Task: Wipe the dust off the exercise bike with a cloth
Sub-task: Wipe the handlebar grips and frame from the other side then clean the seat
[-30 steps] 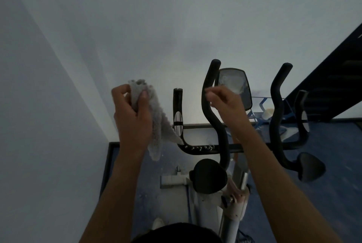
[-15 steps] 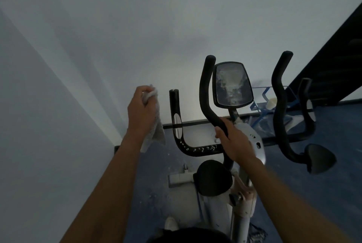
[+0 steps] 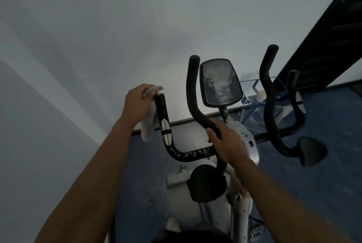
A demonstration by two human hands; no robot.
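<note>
A: Gripping seen? Where is the cloth (image 3: pixel 148 123) held?
B: Bunched under curled left hand (image 3: pixel 137 103) fingers, against the exercise bike (image 3: pixel 203 164) handle top. Right hand (image 3: pixel 225 142) fingers are wrapped round the inner bar.

- The exercise bike (image 3: pixel 207 182) stands upright before me: black curved handlebars, a dusty smeared console screen (image 3: pixel 220 83), and white flecks along the lower bar.
- The cloth (image 3: pixel 148 123), pale grey and crumpled, drapes over the top of the left grip, hanging down beside it.
</note>
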